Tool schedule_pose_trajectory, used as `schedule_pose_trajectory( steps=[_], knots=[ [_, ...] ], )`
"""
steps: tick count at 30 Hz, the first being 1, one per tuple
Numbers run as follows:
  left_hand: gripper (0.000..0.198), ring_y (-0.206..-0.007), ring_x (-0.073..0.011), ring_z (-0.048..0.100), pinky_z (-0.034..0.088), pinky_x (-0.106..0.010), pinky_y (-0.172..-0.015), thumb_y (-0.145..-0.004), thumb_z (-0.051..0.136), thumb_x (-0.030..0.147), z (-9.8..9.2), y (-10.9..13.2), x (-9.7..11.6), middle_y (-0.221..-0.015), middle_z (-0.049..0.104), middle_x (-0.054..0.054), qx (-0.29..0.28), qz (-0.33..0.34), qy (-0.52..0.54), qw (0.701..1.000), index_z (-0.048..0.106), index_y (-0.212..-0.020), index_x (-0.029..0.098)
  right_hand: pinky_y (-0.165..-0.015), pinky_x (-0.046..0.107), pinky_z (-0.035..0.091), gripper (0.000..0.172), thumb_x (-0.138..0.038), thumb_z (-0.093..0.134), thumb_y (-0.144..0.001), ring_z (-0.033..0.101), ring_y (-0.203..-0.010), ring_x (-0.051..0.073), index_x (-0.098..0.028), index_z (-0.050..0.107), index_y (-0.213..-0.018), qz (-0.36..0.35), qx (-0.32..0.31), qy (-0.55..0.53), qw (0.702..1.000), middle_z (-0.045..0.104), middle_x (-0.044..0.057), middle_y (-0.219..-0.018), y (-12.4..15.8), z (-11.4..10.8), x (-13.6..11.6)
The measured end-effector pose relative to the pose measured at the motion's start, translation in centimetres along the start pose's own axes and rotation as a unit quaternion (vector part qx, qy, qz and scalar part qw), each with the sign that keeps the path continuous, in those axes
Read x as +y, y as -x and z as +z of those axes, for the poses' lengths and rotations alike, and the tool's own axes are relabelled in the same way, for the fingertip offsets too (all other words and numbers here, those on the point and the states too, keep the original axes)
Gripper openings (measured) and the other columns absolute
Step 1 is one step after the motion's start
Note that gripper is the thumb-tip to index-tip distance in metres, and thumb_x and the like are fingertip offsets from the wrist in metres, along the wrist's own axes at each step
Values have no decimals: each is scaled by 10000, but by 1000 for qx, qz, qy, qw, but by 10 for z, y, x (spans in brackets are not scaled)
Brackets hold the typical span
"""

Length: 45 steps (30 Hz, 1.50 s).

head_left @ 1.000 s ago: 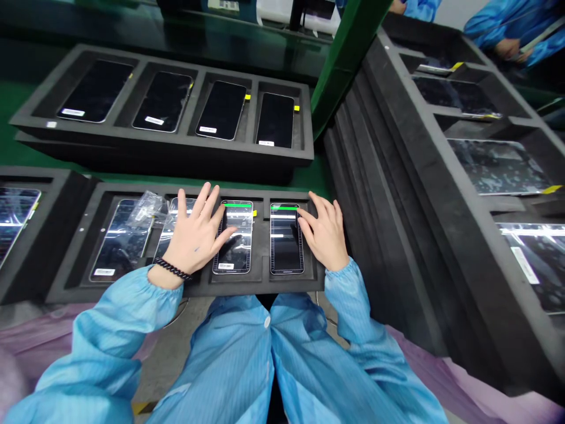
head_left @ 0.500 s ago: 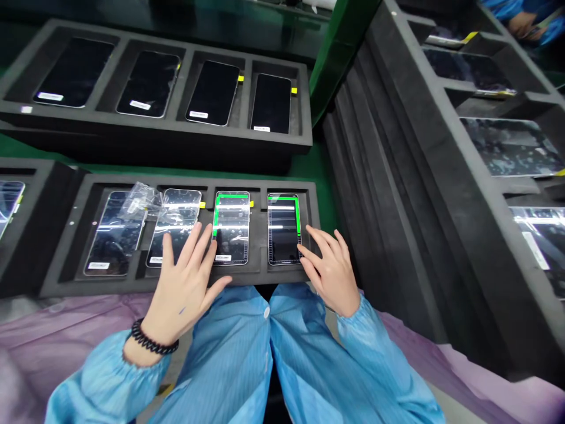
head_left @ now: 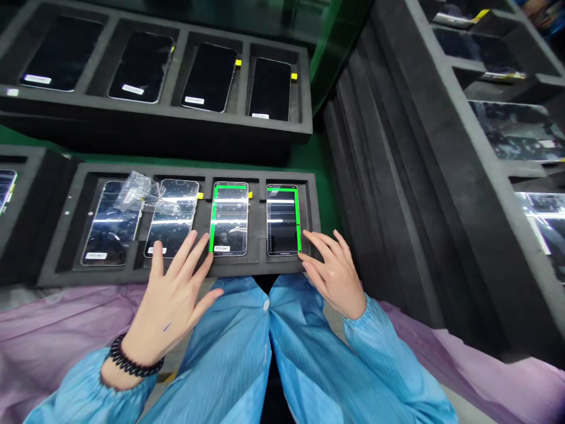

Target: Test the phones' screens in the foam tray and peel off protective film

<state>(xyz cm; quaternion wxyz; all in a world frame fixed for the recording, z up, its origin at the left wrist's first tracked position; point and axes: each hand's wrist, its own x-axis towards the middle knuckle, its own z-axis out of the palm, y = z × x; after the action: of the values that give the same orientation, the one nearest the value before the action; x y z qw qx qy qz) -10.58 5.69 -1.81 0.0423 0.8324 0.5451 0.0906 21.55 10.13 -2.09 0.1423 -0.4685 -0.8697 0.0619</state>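
A black foam tray [head_left: 260, 268] lies in front of me with phones in its compartments. The rightmost phone [head_left: 283, 227] is lit, a green band along its top and right edges. Beside its lower right corner is my right hand [head_left: 338, 271], fingers spread, one fingertip at the screen edge. The phone to its left [head_left: 230, 227] shows green along its top and left edges. At that one's lower left corner a finger of my left hand [head_left: 174, 291] rests, the hand open. Two dark phones lie farther left, crumpled clear film [head_left: 139, 191] across them.
Behind stands another black foam tray [head_left: 176, 109] with dark phones bearing white labels. Tall stacked foam trays [head_left: 397, 176] rise on the right, the top one holding more phones. Part of another tray [head_left: 30, 224] sits at the left.
Both hands have slid down the screens toward their lower corners. The green bands have grown longer down the left phone's left edge and the right phone's right edge. The view has shifted slightly.
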Motion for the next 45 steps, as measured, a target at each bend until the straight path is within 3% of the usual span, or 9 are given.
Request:
schedule_pose_trajectory(
  steps=[9,15,21,25,32,38,45],
  knots=[
    [556,-1580,-349,114,-14,-637,-1261,-987,422,490,11,2,-24,-1661,257,-186,-4,90,-1,996,539,-1425,169,-1178,616,369,302,-298,474,-1034,560,-1315,275,-221,763,-1083,-42,-10,-31,999,580,124,-1469,-9,6,0],
    [616,-1586,-332,86,-1,-657,-1253,-991,392,532,26,-10,-17,-1694,171,-140,-18,97,43,994,386,-1543,257,-1185,602,376,297,-302,469,-1031,550,-1325,274,-209,741,-1106,-86,-15,-42,995,565,131,-1485,-23,16,-11],
    [630,-1591,-321,50,-75,-599,-1262,-983,408,565,31,-25,-14,-1700,155,-132,-13,133,35,990,442,-1512,226,-1180,618,381,291,-293,458,-1030,547,-1328,279,-202,717,-1127,-126,-27,-51,990,567,132,-1479,-34,24,-18],
    [631,-1590,-329,51,-91,-598,-1255,-995,356,580,31,-27,-19,-1707,128,-123,-9,147,32,989,439,-1518,236,-1182,617,374,288,-289,460,-1028,550,-1320,272,-211,715,-1138,-137,-23,-64,988,561,125,-1485,-36,23,-14],
    [692,-1588,-335,71,-57,-617,-1252,-1004,169,612,23,-22,-30,-1719,64,-94,25,135,75,988,249,-1601,271,-1191,595,361,303,-274,473,-1024,530,-1335,267,-188,690,-1216,-86,27,-67,994,578,154,-1457,-29,12,5],
    [652,-1583,-341,109,-21,-648,-1248,-1008,221,604,27,-25,-29,-1712,107,-104,19,173,79,982,374,-1552,278,-1195,600,350,291,-293,476,-1027,545,-1315,266,-210,737,-1127,-111,18,-73,991,581,142,-1457,-30,15,0],
    [561,-1558,-361,212,39,-681,-1240,-1018,287,560,22,-17,-34,-1685,233,-105,30,145,82,986,534,-1439,283,-1192,603,352,277,-296,498,-1021,558,-1303,262,-213,761,-1044,-116,25,-76,990,602,138,-1436,-26,14,1]
  ],
)
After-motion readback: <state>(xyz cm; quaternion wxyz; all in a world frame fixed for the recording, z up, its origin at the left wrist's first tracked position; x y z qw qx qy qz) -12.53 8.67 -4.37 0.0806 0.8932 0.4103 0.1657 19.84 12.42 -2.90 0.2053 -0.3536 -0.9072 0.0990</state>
